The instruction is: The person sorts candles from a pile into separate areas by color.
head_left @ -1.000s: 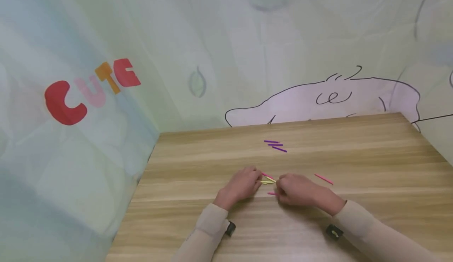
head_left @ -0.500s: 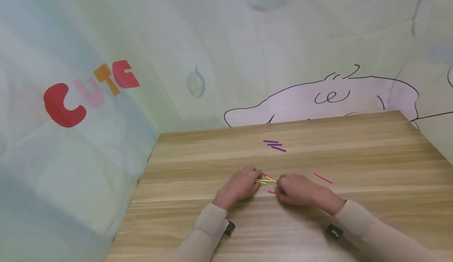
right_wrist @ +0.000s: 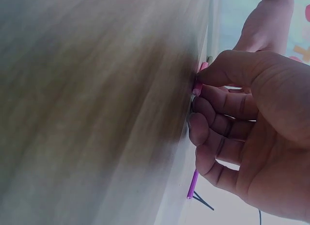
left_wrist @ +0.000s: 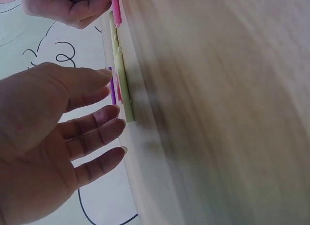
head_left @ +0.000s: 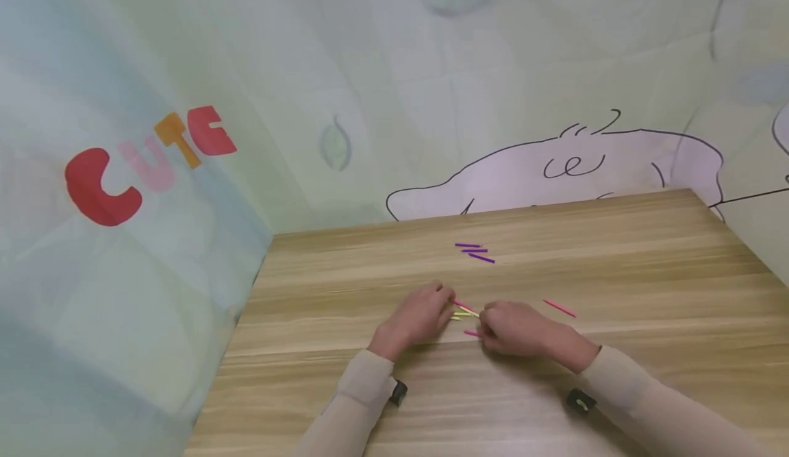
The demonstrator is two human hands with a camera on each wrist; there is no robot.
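Observation:
In the head view, my right hand point(head_left: 514, 328) pinches a short pink stick point(head_left: 472, 334) between thumb and index finger; the right wrist view shows this pink stick point(right_wrist: 200, 78) at the thumb tip, against the wood. My left hand point(head_left: 424, 313) is just left of several pale yellow sticks point(head_left: 462, 314) and a second pink stick point(head_left: 462, 304). In the left wrist view, its fingers are loosely bent and spread, and nothing shows clearly between thumb and fingers. The yellow sticks point(left_wrist: 124, 87) lie end to end or overlapping on the table, just beyond those fingertips.
Three purple sticks point(head_left: 474, 252) lie farther back on the wooden table point(head_left: 345, 279). Another pink stick point(head_left: 559, 308) is to the right of the right hand. A printed cloth backdrop point(head_left: 296, 135) stands behind and left of the table.
My left hand's fingers have drawn slightly up and away from the yellow sticks. The right hand stays about where it was, with the pink stick. The head view shifts a little.

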